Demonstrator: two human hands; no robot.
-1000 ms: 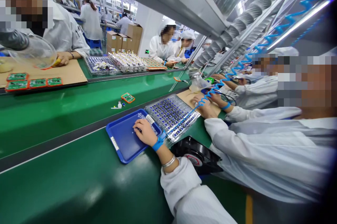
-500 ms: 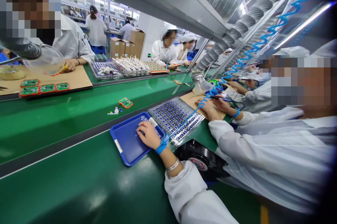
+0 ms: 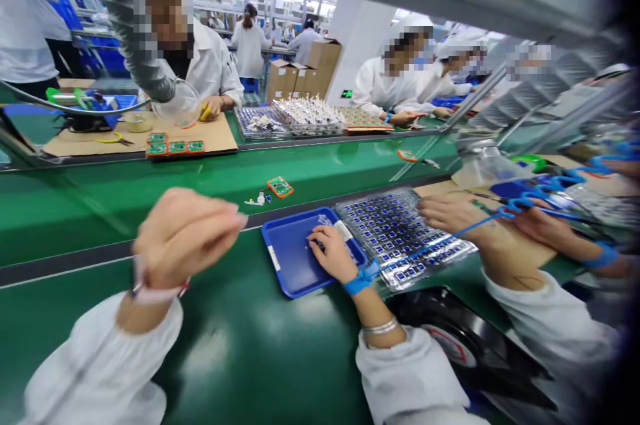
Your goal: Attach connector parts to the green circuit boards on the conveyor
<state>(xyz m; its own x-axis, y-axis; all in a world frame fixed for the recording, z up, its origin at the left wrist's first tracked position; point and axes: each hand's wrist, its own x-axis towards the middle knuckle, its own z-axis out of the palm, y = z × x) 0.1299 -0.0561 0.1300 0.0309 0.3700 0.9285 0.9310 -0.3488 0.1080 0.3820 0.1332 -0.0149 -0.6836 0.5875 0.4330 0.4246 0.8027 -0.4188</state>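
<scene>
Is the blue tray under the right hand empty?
No, it isn't empty: small pale bits lie in the blue tray beside the right hand, too small to identify.

The green conveyor bench point(image 3: 100, 225) holds a blue tray point(image 3: 285, 265) — and a clear blister tray point(image 3: 445, 258) (blue parts point(image 3: 395, 232) inside) beside it.

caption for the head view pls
Right hand rests in a blue tray, left hand raised above a green belt
</scene>
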